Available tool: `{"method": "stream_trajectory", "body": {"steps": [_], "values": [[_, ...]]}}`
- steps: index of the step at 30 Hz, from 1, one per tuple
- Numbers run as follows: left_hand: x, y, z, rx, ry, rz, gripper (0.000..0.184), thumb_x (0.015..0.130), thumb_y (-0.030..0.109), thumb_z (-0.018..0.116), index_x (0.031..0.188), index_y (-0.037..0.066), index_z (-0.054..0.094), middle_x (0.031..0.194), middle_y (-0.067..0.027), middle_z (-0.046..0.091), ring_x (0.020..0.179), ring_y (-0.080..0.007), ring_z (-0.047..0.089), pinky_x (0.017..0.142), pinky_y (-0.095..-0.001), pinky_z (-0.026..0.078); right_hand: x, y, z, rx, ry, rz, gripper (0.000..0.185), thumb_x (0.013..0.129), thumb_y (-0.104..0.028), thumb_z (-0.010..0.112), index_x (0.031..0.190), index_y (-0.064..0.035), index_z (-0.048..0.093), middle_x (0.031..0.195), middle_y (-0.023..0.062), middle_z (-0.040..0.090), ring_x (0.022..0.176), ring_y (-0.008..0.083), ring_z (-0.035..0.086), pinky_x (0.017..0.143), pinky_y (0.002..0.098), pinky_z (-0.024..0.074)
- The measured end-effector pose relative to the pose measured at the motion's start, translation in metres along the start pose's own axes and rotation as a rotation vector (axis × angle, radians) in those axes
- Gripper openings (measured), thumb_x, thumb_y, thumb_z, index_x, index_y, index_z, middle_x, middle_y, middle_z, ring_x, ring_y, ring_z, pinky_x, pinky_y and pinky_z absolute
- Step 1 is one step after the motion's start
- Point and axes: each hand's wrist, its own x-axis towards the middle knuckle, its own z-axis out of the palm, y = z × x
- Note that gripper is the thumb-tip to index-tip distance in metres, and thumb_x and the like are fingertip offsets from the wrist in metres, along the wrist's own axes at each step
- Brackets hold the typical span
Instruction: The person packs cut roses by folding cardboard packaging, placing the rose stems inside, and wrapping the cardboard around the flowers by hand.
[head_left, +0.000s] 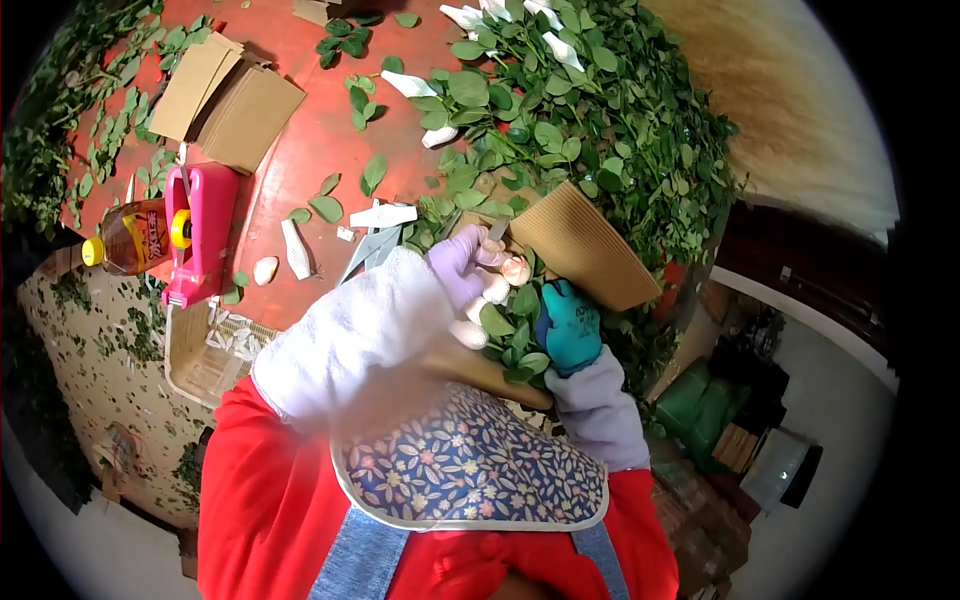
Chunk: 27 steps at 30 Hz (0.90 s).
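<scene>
My left hand (pixel 463 265), in a lavender glove with pale fingertips, is closed with its fingers bent against a pale pink rose bud (pixel 515 270). More white-covered buds (pixel 470 333) lie just below it. My right hand (pixel 572 325), in a teal glove, is curled in a fist at the leafy rose stems (pixel 523 335); the stems inside the fist are hidden. A bent sheet of corrugated cardboard (pixel 590 245) stands right behind the roses, beside both hands. Another brown cardboard edge (pixel 480 370) runs under the bunch, partly covered by my left sleeve.
On the red table (pixel 290 130) lie cardboard pieces (pixel 228 103), a pink tape dispenser (pixel 203 230), a yellow-capped bottle (pixel 130 238) and a grey metal tool (pixel 372 250). Leafy roses (pixel 620 130) are heaped at the back right. A basket (pixel 190 365) holds white sleeves.
</scene>
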Motion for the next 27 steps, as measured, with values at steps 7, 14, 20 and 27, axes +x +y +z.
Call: {"method": "stream_trajectory", "body": {"steps": [7,14,20,27], "values": [[-0.022,0.053,0.032,0.801,0.075,0.479,0.026,0.081,0.011,0.057,0.106,0.006,0.052,0.089,-0.0064,0.056,0.072,-0.0193,0.058,0.068,-0.0299,0.05,0.002,-0.008,-0.021,-0.008,-0.079,0.02,0.022,0.072,-0.009,0.058,0.094,-0.0084,0.058,0.104,0.0143,0.056,0.083,0.0384,0.056,0.071,0.0471,0.0465],[-0.035,0.075,0.054,1.643,-0.063,0.714,0.028,0.078,0.019,0.067,0.104,0.012,0.058,0.103,-0.0091,0.059,0.064,-0.0278,0.062,0.053,-0.0369,0.051,-0.012,0.003,-0.012,0.003,0.016,-0.022,0.031,0.075,-0.016,0.059,0.105,-0.0126,0.059,0.113,0.0126,0.056,0.096,0.034,0.058,0.079,0.0461,0.0474],[-0.008,0.06,0.061,1.756,-0.344,0.821,0.047,0.078,0.019,0.067,0.124,0.019,0.057,0.128,-0.0064,0.058,0.065,-0.0241,0.065,0.049,-0.0329,0.052,-0.017,-0.002,-0.015,0.079,-0.038,0.042,0.028,0.077,-0.015,0.057,0.106,-0.012,0.059,0.117,0.0138,0.055,0.097,0.0365,0.057,0.078,0.0467,0.0474],[-0.007,0.058,0.066,1.624,-0.299,0.142,0.047,0.08,0.013,0.065,0.126,0.016,0.056,0.121,-0.0127,0.059,0.081,-0.0251,0.067,0.065,-0.0336,0.056,-0.037,-0.01,-0.048,0.18,-0.104,0.085,0.035,0.084,-0.024,0.058,0.116,-0.0089,0.058,0.117,0.0131,0.058,0.103,0.0335,0.057,0.085,0.0459,0.0456]]}}
